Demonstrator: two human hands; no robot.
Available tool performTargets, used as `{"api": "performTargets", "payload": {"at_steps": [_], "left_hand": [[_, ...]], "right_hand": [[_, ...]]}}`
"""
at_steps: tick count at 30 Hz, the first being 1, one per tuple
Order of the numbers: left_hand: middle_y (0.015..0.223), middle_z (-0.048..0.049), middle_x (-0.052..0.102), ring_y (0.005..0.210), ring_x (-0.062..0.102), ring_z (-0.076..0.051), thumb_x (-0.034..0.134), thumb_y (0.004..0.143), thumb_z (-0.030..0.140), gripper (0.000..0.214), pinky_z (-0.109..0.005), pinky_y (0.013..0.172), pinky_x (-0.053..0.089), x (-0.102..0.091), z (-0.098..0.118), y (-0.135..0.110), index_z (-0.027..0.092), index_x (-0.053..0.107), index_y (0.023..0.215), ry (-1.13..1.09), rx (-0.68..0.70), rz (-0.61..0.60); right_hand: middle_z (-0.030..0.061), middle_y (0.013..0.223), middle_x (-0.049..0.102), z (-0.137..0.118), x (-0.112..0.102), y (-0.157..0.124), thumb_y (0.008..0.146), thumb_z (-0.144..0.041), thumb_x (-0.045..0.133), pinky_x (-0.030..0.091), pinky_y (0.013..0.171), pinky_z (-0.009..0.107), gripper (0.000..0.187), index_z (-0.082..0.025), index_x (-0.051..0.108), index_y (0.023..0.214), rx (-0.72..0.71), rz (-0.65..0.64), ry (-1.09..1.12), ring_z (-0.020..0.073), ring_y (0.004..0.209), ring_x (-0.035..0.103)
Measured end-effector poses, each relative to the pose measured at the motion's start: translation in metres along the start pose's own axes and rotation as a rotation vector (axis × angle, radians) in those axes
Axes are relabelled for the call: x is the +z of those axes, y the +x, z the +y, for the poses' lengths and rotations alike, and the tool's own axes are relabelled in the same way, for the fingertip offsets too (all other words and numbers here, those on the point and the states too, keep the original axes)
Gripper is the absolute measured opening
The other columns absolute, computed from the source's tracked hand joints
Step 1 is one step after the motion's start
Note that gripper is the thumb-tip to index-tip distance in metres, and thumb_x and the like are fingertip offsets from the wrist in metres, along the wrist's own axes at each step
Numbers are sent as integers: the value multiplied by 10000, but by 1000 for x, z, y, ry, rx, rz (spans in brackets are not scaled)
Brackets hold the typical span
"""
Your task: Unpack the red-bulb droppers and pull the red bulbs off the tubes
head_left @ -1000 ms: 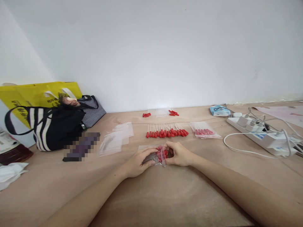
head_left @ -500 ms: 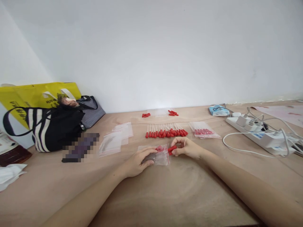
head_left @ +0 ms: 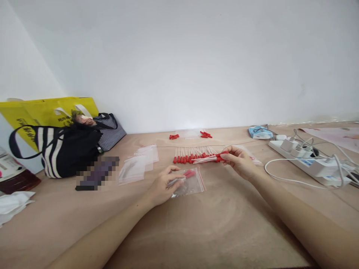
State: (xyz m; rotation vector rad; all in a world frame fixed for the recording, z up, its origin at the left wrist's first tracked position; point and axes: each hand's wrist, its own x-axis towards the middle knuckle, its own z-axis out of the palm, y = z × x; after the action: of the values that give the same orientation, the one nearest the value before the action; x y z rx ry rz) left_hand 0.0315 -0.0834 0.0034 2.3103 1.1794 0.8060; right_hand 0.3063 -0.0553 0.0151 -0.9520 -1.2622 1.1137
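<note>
My left hand (head_left: 164, 186) rests on a small clear zip bag (head_left: 189, 184) lying on the table, its fingers pinching the bag's left end; a red-tipped dropper shows inside the bag. My right hand (head_left: 238, 161) is raised a little above the table, fingers pinched on the red bulbs of a few thin droppers (head_left: 206, 158) whose clear stems point left. Just behind them lies a row of red-bulbed droppers (head_left: 193, 154).
Empty zip bags (head_left: 138, 163) lie to the left, a filled bag (head_left: 254, 158) partly behind my right hand. Loose red bulbs (head_left: 206, 134) sit near the wall. Striped and yellow bags (head_left: 67, 144) stand at the left, a power strip with cables (head_left: 311, 160) at the right.
My right hand has drawn out of the bag's mouth and moved up and right, now with a few droppers in its fingers. My left hand stayed on the bag.
</note>
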Motion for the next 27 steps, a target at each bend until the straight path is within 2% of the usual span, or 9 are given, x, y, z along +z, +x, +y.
{"api": "performTargets", "payload": {"at_steps": [2,5,8,10,14,17,18,22,27], "left_hand": [[970,-42,603,910,551,-185,490,796,375,254,-340,853,419,5,7,7,208,658,887,-143,-136,76],[871,-59,650,826,592,-167,485,812,348,265,-303,794,463,14,22,21,146,641,884,-609,-442,18],[830,-70,651,767,608,-123,477,830,273,197,-244,741,486,23,35,34,124,605,826,-1053,-650,-9],[747,-46,640,673,604,-94,487,825,226,150,-205,662,492,26,39,38,126,581,763,-1171,-720,1],[658,-13,615,580,588,-79,495,806,175,130,-195,589,483,20,33,44,125,574,717,-1126,-788,-25],[694,-22,639,629,606,-107,524,780,221,132,-233,638,490,0,16,54,128,593,716,-920,-773,-37],[692,-25,645,634,606,-109,528,773,250,161,-230,643,487,-8,7,60,127,599,696,-800,-788,-44],[558,-4,620,536,576,-92,561,726,247,184,-198,583,463,-38,-32,85,130,566,583,-619,-833,13],[456,-12,584,474,565,-113,661,615,317,209,-209,515,451,-45,-63,106,137,573,557,-436,-920,-56]], "right_hand": [[-2,641,574,6,18,-7,608,-340,674,457,548,250,264,-179,498,720,-129,78,-63,110,576,551],[22,707,567,18,46,-20,683,-319,617,464,571,262,177,-184,526,754,-361,105,-240,125,629,552],[54,811,562,28,64,-31,744,-239,548,476,651,273,82,-195,569,810,-611,-24,-494,148,759,558],[63,864,555,32,69,-36,770,-195,506,476,690,267,113,-201,576,858,-729,-145,-604,142,802,553],[66,936,545,33,70,-37,780,-213,508,479,732,277,200,-220,556,973,-788,-272,-651,145,857,547],[70,941,540,31,65,-33,762,-252,539,475,748,312,226,-222,564,985,-733,-228,-629,163,871,538],[70,921,539,30,63,-32,765,-248,533,477,727,310,200,-219,577,958,-708,-202,-621,161,851,537],[63,854,529,31,55,-26,776,-227,497,475,593,260,124,-202,604,833,-605,-149,-579,137,751,533],[63,848,525,34,52,-26,772,-238,496,481,594,265,114,-193,600,769,-530,-169,-576,133,725,533]]}}
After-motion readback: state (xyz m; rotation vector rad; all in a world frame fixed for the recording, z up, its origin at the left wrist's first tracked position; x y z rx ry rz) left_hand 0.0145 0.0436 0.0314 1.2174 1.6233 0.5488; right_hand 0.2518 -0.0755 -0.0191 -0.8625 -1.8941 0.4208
